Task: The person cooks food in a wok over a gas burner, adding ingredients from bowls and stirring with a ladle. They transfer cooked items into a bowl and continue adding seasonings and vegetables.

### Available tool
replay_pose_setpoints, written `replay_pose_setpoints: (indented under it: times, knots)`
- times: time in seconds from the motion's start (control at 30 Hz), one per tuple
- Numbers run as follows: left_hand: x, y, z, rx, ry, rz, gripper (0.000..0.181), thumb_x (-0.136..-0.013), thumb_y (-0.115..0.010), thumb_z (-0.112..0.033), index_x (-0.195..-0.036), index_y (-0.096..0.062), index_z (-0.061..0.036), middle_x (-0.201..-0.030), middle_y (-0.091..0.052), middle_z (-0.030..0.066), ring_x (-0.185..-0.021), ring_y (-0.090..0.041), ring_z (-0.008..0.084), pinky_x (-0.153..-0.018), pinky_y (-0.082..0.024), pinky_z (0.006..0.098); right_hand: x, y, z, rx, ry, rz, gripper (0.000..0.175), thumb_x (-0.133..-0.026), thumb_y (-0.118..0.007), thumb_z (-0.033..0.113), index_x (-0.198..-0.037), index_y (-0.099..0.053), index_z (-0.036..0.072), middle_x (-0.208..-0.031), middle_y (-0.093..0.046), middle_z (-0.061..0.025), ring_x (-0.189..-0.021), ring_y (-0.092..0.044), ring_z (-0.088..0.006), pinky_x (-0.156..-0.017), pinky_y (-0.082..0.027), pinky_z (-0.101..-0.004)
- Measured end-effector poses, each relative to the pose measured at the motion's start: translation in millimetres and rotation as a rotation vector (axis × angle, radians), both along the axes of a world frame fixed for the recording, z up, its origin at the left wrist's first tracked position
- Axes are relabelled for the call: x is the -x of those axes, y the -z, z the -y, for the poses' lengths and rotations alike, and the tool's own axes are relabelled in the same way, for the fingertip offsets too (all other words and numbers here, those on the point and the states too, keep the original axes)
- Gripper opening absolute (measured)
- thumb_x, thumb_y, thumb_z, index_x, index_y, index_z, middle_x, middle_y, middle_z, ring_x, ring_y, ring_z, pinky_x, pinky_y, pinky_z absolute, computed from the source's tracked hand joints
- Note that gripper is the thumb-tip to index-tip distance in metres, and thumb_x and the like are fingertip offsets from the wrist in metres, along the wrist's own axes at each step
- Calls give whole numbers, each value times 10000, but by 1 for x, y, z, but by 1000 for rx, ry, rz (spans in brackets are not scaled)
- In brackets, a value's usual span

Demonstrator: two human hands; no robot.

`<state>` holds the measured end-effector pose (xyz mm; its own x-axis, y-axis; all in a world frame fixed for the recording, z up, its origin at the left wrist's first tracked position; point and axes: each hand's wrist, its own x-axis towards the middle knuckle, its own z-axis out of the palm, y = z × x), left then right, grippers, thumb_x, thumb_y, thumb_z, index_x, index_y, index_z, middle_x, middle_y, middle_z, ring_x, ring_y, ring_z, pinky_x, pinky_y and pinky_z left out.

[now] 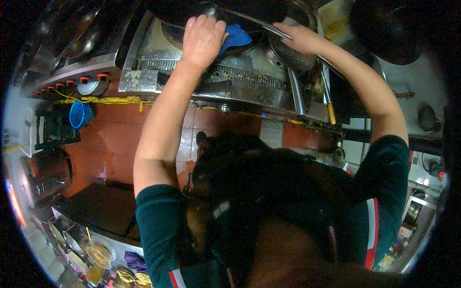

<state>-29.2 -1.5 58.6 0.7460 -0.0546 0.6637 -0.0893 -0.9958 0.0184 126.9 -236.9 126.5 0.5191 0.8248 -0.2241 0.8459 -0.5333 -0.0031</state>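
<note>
At the top of the view, my left hand [204,39] has its fingers curled at the near rim of a dark wok [176,12], with a blue cloth [236,37] bunched beside and partly under it. To the right, my right hand [300,37] is closed around the metal handle of a long utensil [266,26] that reaches left over the wok; its far end is not clearly visible. Below that hand, a perforated metal strainer [300,59] rests on the stove top, its tubular handle [296,93] pointing towards me.
The steel stove [248,86] has a slotted drain along its front. A utensil with a wooden handle [331,113] lies right of the strainer. A blue basket [80,114] is on the tiled floor at left. Food containers [99,253] stand at lower left. Another dark wok [387,32] is at upper right.
</note>
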Motion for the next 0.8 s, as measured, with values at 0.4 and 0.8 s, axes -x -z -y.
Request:
replay_pose_setpoints:
  times: [0.4,0.8]
  knots:
    - [5,7,3,33,-93,0,175,-742,-646,-264,-873,-628,-149,-870,-539,43,-919,-517,239,-804,-382,411,-7,-25,-5,-55,411,-592,458,-871,-456,143,-1324,-402,92,-591,-494,-57,-320,-412,-130,-317,-396,-267]
    - [-3,30,7,104,-166,36,107,-717,-568,-174,-678,-655,-125,-716,-586,72,-781,-580,260,-664,-437,427,-46,-10,5,-1,459,-619,361,-868,-485,206,-1192,-487,47,-611,-525,-31,-426,-474,-174,-402,-392,-349]
